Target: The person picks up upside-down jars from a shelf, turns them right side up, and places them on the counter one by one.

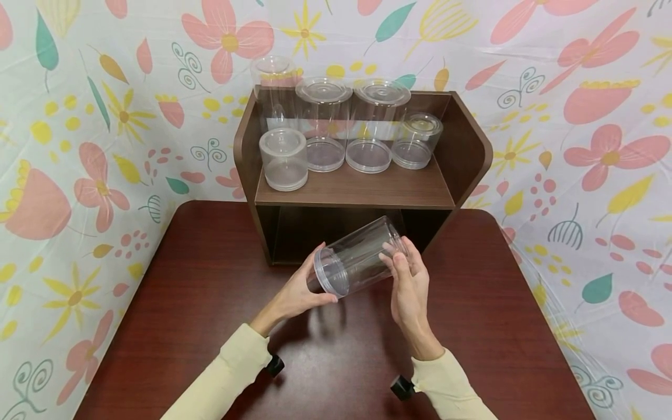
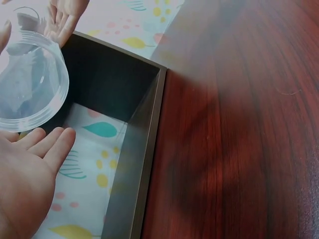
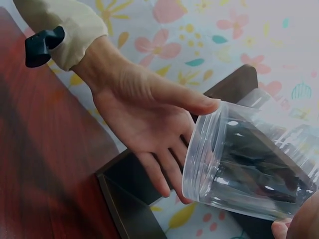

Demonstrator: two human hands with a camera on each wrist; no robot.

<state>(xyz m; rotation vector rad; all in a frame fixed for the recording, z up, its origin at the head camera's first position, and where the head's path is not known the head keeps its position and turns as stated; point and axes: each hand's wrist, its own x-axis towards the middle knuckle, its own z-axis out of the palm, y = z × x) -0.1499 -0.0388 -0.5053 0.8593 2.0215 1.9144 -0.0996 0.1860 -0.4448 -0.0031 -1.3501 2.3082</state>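
A clear cylindrical jar (image 1: 362, 259) is held tilted above the table, its ridged, whitish ring end low on the left and its other end raised to the right. My left hand (image 1: 296, 291) grips the ringed end, thumb on the near side and fingers behind. At the raised end my right hand (image 1: 411, 286) holds the jar between thumb and fingers, some seen through the clear wall. In the right wrist view, the left thumb lies on the edge of the ridged ring (image 3: 202, 154). The left wrist view shows the round jar end (image 2: 32, 82) facing the camera.
A dark brown two-level shelf (image 1: 357, 189) stands at the back of the reddish-brown table (image 1: 210, 303). Its upper level bears several clear jars, among them a tall one (image 1: 275, 93), a short one (image 1: 284, 160) in front, and a small one (image 1: 417, 140) at right. Floral cloth hangs behind.
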